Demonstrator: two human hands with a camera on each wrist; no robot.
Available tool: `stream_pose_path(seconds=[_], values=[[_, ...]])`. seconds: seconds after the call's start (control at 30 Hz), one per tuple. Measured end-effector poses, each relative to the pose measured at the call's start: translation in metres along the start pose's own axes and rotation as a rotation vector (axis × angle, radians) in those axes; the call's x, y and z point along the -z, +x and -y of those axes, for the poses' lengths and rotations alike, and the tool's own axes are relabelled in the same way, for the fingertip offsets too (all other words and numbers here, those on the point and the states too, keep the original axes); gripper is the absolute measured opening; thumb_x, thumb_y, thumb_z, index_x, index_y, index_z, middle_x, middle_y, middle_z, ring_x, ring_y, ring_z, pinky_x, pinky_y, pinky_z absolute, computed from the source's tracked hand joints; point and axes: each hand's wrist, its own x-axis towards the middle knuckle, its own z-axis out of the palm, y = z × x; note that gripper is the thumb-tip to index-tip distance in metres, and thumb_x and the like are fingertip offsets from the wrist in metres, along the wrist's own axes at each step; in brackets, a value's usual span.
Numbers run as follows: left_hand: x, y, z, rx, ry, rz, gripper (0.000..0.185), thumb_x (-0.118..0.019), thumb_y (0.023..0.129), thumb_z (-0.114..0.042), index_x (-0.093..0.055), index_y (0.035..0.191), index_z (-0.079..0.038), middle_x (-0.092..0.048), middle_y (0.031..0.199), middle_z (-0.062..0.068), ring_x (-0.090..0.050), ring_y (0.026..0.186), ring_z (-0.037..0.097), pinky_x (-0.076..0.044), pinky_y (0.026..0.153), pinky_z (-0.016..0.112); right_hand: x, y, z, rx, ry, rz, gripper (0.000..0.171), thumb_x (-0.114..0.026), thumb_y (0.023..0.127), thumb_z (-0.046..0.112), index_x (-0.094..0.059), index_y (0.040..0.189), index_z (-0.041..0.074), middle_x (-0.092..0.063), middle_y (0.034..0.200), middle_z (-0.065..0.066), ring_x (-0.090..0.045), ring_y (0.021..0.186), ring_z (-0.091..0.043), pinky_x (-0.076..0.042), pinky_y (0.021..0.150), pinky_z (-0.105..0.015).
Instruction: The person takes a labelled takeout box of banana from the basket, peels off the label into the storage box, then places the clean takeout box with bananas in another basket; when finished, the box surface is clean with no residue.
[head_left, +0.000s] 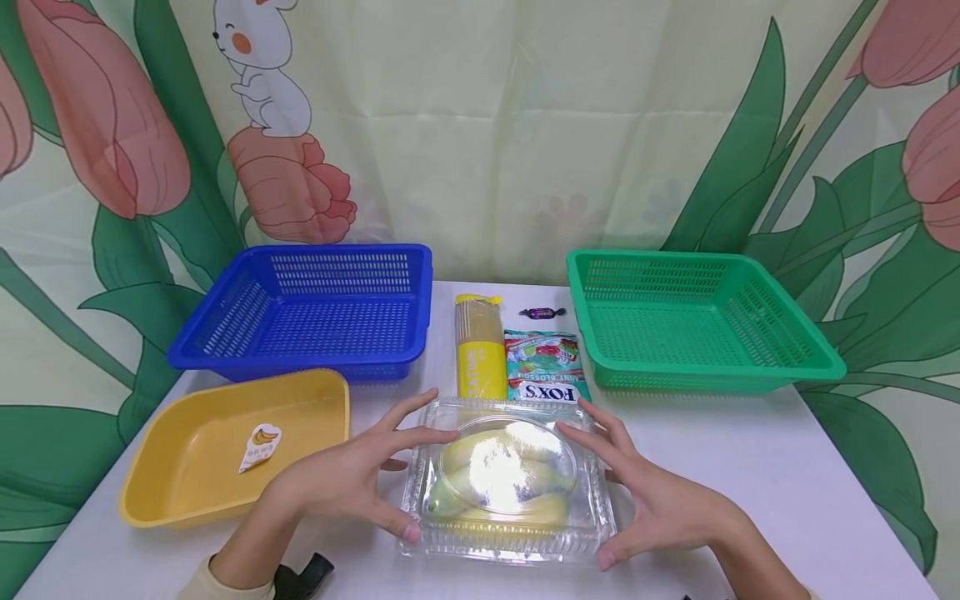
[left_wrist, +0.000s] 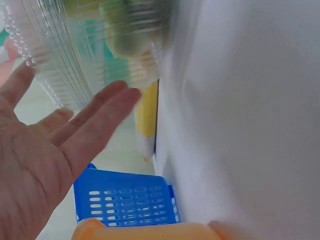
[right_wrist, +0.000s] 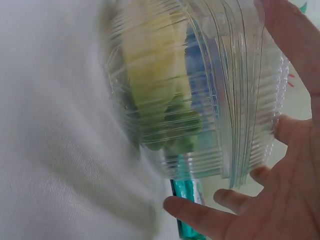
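Your left hand [head_left: 341,483] and right hand [head_left: 660,504] flank the clear clamshell box of bananas [head_left: 506,483] on the tabletop [head_left: 787,467], fingers spread and barely touching its sides: it looks light, thin-walled, slick and crushable, so take its stiffer rim between both palms.

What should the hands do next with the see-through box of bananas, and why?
Probably close in and grip the clear box by its two sides. The left hand and right hand sit spread open on either side of it, fingers at its edges, not yet curled round it.
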Motion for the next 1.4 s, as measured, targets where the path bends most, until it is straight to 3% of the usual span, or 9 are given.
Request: stream_pose_path(seconds=[0.17, 0.33, 0.47, 0.63, 0.93, 1.17, 1.4], values=[[-0.003, -0.002, 0.0, -0.019, 0.023, -0.047, 0.084, -0.094, 0.073, -0.04, -0.054, 0.147, -0.038, 0.0, 0.173, -0.006, -0.026, 0.152, 0.036, -0.054, 0.103, 0.05, -0.001, -0.001, 0.005, -0.052, -0.038, -0.017, 0.121, -0.095, 0.072, 0.03, -0.018, 0.166, 0.027, 0.014, 0.17, 0.002, -0.003, 0.152, -0.007, -0.053, 0.1, -0.047], [-0.004, -0.004, -0.002, -0.045, 0.01, -0.071, 0.082, -0.094, 0.072, -0.038, -0.056, 0.145, -0.038, -0.002, 0.173, -0.005, -0.027, 0.152, 0.035, -0.054, 0.101, 0.051, 0.0, -0.005, 0.009, -0.052, -0.055, -0.035, 0.119, -0.093, 0.074, 0.032, -0.018, 0.166, 0.025, 0.012, 0.17, -0.002, -0.004, 0.151, -0.004, -0.054, 0.1, -0.044], [-0.003, -0.006, -0.004, -0.066, 0.015, -0.097, 0.086, -0.095, 0.071, -0.039, -0.056, 0.148, -0.032, -0.003, 0.173, -0.008, -0.027, 0.152, 0.035, -0.055, 0.101, 0.048, 0.001, -0.005, 0.015, -0.018, -0.064, -0.063, 0.119, -0.094, 0.072, 0.033, -0.02, 0.165, 0.022, 0.013, 0.17, -0.001, -0.002, 0.151, 0.001, -0.054, 0.1, -0.041], [-0.001, -0.012, -0.008, -0.107, 0.028, -0.143, 0.087, -0.095, 0.071, -0.041, -0.056, 0.148, -0.03, -0.003, 0.172, -0.011, -0.026, 0.153, 0.033, -0.055, 0.102, 0.042, 0.005, -0.001, 0.023, 0.068, -0.1, -0.118, 0.121, -0.096, 0.07, 0.035, -0.023, 0.165, 0.015, 0.011, 0.171, -0.006, -0.003, 0.155, -0.007, -0.053, 0.099, -0.046], [0.006, -0.027, -0.014, -0.162, 0.004, -0.235, 0.084, -0.096, 0.072, -0.028, -0.056, 0.147, -0.026, -0.001, 0.173, -0.007, -0.032, 0.15, 0.034, -0.055, 0.103, 0.045, 0.013, 0.016, 0.037, 0.158, -0.185, -0.161, 0.127, -0.097, 0.066, 0.04, -0.022, 0.164, 0.009, 0.005, 0.171, -0.009, -0.003, 0.157, -0.021, -0.054, 0.099, -0.051], [0.017, -0.029, -0.021, -0.178, 0.039, -0.287, 0.083, -0.096, 0.071, -0.023, -0.058, 0.145, -0.025, -0.001, 0.173, -0.005, -0.022, 0.155, 0.033, -0.054, 0.103, 0.046, 0.025, 0.029, 0.047, 0.177, -0.133, -0.159, 0.125, -0.098, 0.067, 0.036, -0.023, 0.164, 0.011, 0.006, 0.171, -0.01, -0.002, 0.157, -0.024, -0.052, 0.091, -0.07], [0.036, -0.034, -0.022, -0.292, 0.076, -0.427, 0.086, -0.099, 0.065, -0.023, -0.061, 0.142, -0.015, -0.009, 0.173, 0.005, -0.051, 0.136, 0.024, -0.052, 0.105, 0.038, 0.035, 0.057, 0.058, 0.23, -0.113, -0.182, 0.128, -0.099, 0.065, 0.036, -0.022, 0.165, 0.014, 0.007, 0.171, -0.007, -0.007, 0.156, -0.035, -0.048, 0.094, -0.074]])
